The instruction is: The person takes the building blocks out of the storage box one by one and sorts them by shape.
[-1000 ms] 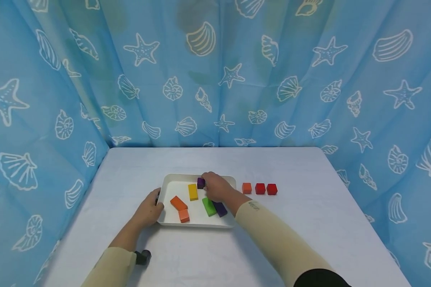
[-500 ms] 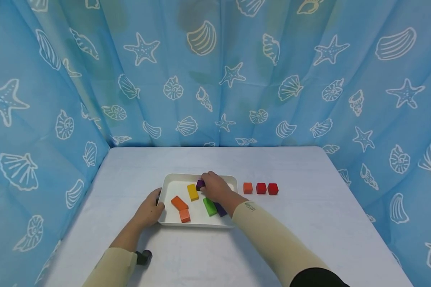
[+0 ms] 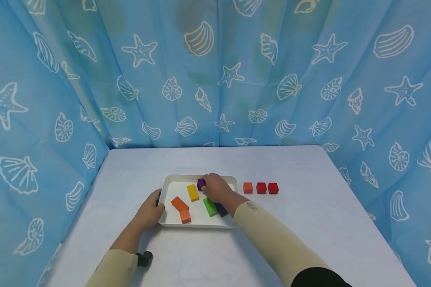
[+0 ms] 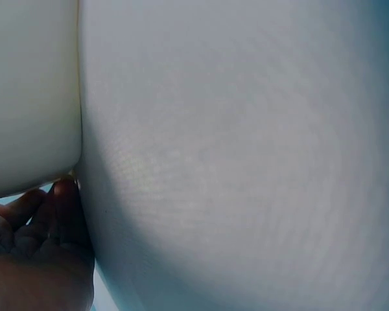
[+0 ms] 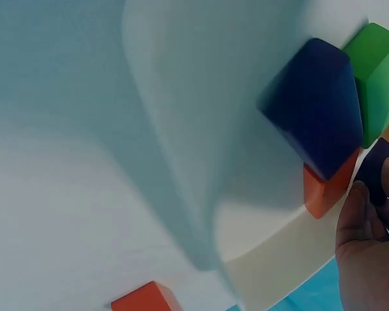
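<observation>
In the white tray [image 3: 172, 180] near the middle of the tabletop [image 3: 309, 223], right hand [image 3: 217, 189] sits at the far edge, fingers [image 5: 360, 214] curled and pinching a small purple block [image 3: 200, 183]. The block is inside the tray, near its far rim, just right of the yellow block [image 3: 192, 192]. Left hand [image 3: 149, 211] grips the tray's left rim, thumb over the edge, fingers wrapped on the outside; wrist view shows curled fingers [image 4: 32, 227] against the tray wall.

Also in the tray: orange long block [image 3: 179, 203] and small orange block [image 3: 185, 216] toward the near left corner, green block [image 3: 210, 207] and dark blue block [image 3: 220, 209] near the middle, partly under the right forearm. Outside the tray, to its right on the tabletop, a row of three cubes: orange cube [image 3: 248, 187], then red cube [image 3: 261, 187], then second red cube [image 3: 273, 188], just beside each other, not touching. Blue seashell curtain [image 3: 215, 71] surrounds the tabletop's far and side edges. Small black object [image 3: 144, 258] by the left wrist, near the tabletop's near edge.
</observation>
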`<state>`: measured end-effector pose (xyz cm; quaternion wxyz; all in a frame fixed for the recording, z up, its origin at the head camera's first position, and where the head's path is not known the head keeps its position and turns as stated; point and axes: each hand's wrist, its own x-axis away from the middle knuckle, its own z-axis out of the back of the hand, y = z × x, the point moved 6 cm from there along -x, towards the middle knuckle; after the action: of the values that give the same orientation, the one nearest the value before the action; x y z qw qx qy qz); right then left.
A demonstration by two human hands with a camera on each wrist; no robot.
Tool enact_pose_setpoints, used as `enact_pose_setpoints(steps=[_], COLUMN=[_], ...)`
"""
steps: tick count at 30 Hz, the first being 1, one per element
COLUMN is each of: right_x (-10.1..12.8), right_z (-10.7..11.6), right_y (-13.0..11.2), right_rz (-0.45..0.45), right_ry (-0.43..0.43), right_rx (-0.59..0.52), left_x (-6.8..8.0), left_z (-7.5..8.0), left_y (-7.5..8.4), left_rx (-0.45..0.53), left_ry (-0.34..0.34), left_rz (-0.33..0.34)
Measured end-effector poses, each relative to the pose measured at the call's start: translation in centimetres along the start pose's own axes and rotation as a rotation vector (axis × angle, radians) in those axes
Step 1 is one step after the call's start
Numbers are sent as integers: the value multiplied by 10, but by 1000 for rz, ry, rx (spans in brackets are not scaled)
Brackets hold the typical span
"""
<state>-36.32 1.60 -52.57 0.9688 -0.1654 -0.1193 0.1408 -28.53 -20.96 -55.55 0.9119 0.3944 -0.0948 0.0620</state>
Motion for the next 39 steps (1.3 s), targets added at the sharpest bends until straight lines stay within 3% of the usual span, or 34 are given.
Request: enact_pose_setpoints(steps=[15,24,39], right_x=[6,12,40], right_z=[38,61,81], right_y=[19,63,149], right_rz=[-19,-68,-219], right_ry=[21,96,92], right_rx=[-66,-93,-167], left_x=[-1,-3,0], left_z=[7,5,4], left_y=[1,-1,0], left_rx=[-18,-24,-11], left_ry=[-8,-10,-19], left_rz=[4,17,31])
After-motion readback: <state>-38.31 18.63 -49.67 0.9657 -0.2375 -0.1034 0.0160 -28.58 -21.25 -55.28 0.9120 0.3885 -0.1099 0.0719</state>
